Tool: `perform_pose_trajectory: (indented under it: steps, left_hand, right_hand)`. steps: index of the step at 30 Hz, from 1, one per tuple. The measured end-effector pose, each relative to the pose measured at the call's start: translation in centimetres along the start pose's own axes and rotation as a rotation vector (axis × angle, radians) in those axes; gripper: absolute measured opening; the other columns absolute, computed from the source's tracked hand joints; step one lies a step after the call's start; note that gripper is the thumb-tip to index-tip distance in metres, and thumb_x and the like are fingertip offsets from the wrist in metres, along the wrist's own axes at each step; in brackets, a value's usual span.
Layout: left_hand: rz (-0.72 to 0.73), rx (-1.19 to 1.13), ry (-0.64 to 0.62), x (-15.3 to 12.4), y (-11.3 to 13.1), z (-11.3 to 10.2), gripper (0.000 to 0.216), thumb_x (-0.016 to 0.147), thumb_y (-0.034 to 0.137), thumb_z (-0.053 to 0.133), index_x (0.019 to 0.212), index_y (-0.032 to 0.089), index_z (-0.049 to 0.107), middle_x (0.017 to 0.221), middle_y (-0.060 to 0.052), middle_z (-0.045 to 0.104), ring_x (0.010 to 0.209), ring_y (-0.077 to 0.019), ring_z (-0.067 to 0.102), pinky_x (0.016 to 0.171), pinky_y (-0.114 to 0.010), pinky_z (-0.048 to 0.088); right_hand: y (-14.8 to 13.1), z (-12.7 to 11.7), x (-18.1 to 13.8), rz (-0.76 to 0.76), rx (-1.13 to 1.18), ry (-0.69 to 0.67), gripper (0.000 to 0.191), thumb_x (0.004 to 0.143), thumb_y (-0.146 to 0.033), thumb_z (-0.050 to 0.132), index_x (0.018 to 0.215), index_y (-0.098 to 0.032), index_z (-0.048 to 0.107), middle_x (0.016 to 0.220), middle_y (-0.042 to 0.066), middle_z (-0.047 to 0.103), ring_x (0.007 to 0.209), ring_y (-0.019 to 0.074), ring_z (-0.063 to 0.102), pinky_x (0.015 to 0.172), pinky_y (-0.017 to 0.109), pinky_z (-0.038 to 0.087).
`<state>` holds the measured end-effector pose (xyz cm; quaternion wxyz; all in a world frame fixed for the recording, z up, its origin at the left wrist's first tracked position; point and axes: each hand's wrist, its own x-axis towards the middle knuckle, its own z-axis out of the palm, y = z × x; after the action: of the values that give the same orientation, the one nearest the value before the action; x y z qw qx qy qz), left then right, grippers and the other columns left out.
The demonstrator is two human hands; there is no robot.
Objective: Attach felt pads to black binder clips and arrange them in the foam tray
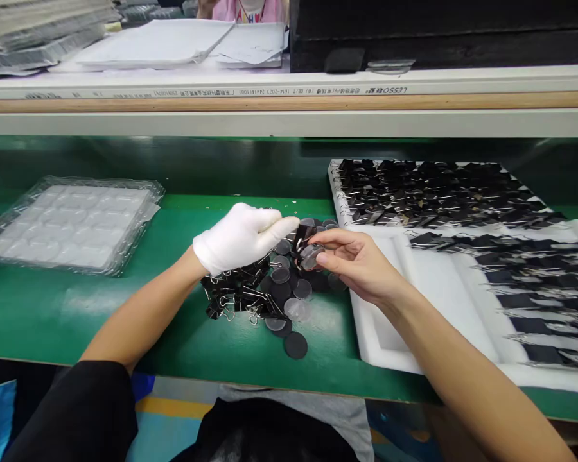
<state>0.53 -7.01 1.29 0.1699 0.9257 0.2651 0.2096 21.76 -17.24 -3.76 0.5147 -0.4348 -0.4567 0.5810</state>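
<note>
My left hand point(241, 236), in a white glove, is closed in a pinch on a black binder clip point(302, 234) above a heap of loose binder clips point(236, 292) and round discs point(289, 289), some clear, some dark, on the green bench. My bare right hand point(354, 260) meets it from the right, thumb and fingers pinched on a clear round disc point(312, 256) right at the clip. A single dark disc point(295, 345) lies apart near the front edge.
A white foam tray point(433, 282) on the right holds rows of clipped black pieces point(462, 192). Clear plastic blister trays point(72, 224) sit on the left. A shelf rail point(289, 106) runs above, with papers on top, and a person in pink beyond it.
</note>
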Motion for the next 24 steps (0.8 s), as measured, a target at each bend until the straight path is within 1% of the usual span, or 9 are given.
perform_pose_trajectory:
  steps: [3, 5, 8, 10, 13, 18, 22, 24]
  left_hand:
    - [0.025, -0.118, -0.152, -0.1, 0.1, 0.4, 0.055, 0.107, 0.043, 0.023, 0.060, 0.021, 0.040, 0.053, 0.002, 0.041, 0.050, -0.0116, 0.038, 0.056, -0.029, 0.033]
    - [0.015, -0.145, -0.219, -0.1, 0.3, 0.6, 0.052, 0.106, 0.043, 0.025, 0.060, 0.021, 0.039, 0.053, 0.001, 0.042, 0.049, -0.0120, 0.039, 0.054, -0.030, 0.033]
    - [-0.079, -0.088, -0.203, 0.0, 0.6, 0.9, 0.052, 0.098, 0.050, 0.042, 0.056, 0.022, 0.032, 0.049, 0.004, 0.031, 0.046, -0.0106, 0.031, 0.048, -0.030, 0.026]
    - [-0.106, -0.052, -0.193, 0.0, 0.9, 1.0, 0.054, 0.093, 0.053, 0.049, 0.054, 0.021, 0.030, 0.048, 0.004, 0.027, 0.046, -0.0099, 0.028, 0.047, -0.030, 0.022]
    - [-0.091, -0.022, -0.188, -0.1, 1.2, 1.0, 0.054, 0.089, 0.055, 0.053, 0.053, 0.021, 0.030, 0.047, 0.005, 0.027, 0.045, -0.0095, 0.026, 0.047, -0.029, 0.021]
    - [-0.103, -0.006, -0.158, -0.2, 1.7, 1.0, 0.057, 0.085, 0.058, 0.054, 0.053, 0.022, 0.023, 0.047, 0.005, 0.021, 0.045, -0.0085, 0.021, 0.046, -0.028, 0.019]
    - [-0.104, -0.060, -0.160, -0.2, 1.7, 1.1, 0.055, 0.082, 0.054, 0.056, 0.054, 0.022, 0.022, 0.050, 0.006, 0.018, 0.049, -0.0085, 0.017, 0.046, -0.028, 0.019]
    - [-0.080, -0.078, -0.133, -0.2, 1.6, 1.1, 0.052, 0.082, 0.050, 0.056, 0.055, 0.022, 0.023, 0.052, 0.006, 0.018, 0.052, -0.0090, 0.017, 0.047, -0.028, 0.019]
  right_hand:
    - [-0.5, -0.6, 0.0, -0.054, -0.082, 0.024, 0.034, 0.074, -0.041, 0.090, 0.100, -0.023, 0.079, 0.095, 0.005, 0.077, 0.079, 0.0186, 0.072, 0.076, 0.035, 0.062]
    - [-0.9, -0.7, 0.0, -0.084, -0.132, 0.035, 0.033, 0.073, -0.041, 0.090, 0.099, -0.022, 0.079, 0.099, 0.006, 0.076, 0.079, 0.0184, 0.071, 0.076, 0.035, 0.062]
    - [-1.3, -0.7, 0.0, -0.109, -0.146, 0.031, 0.031, 0.074, -0.040, 0.089, 0.096, -0.022, 0.079, 0.099, 0.006, 0.076, 0.079, 0.0179, 0.071, 0.075, 0.034, 0.061]
    - [-1.3, -0.7, 0.0, -0.112, -0.147, 0.025, 0.030, 0.074, -0.040, 0.089, 0.095, -0.022, 0.079, 0.097, 0.006, 0.076, 0.079, 0.0181, 0.072, 0.075, 0.034, 0.062]
    - [-1.4, -0.6, 0.0, -0.107, -0.165, 0.015, 0.030, 0.073, -0.042, 0.089, 0.094, -0.022, 0.079, 0.095, 0.006, 0.076, 0.082, 0.0199, 0.072, 0.078, 0.037, 0.063]
    - [-1.3, -0.7, -0.1, -0.116, -0.184, -0.003, 0.032, 0.074, -0.043, 0.089, 0.096, -0.022, 0.079, 0.100, 0.008, 0.075, 0.087, 0.0222, 0.073, 0.081, 0.038, 0.063]
    - [-1.4, -0.9, -0.1, -0.121, -0.203, -0.053, 0.030, 0.075, -0.042, 0.088, 0.096, -0.022, 0.079, 0.102, 0.008, 0.075, 0.089, 0.0213, 0.073, 0.082, 0.037, 0.063]
    - [-1.6, -1.3, -0.2, -0.173, -0.211, -0.050, 0.028, 0.076, -0.040, 0.088, 0.095, -0.023, 0.079, 0.108, 0.008, 0.074, 0.095, 0.0216, 0.072, 0.083, 0.035, 0.062]
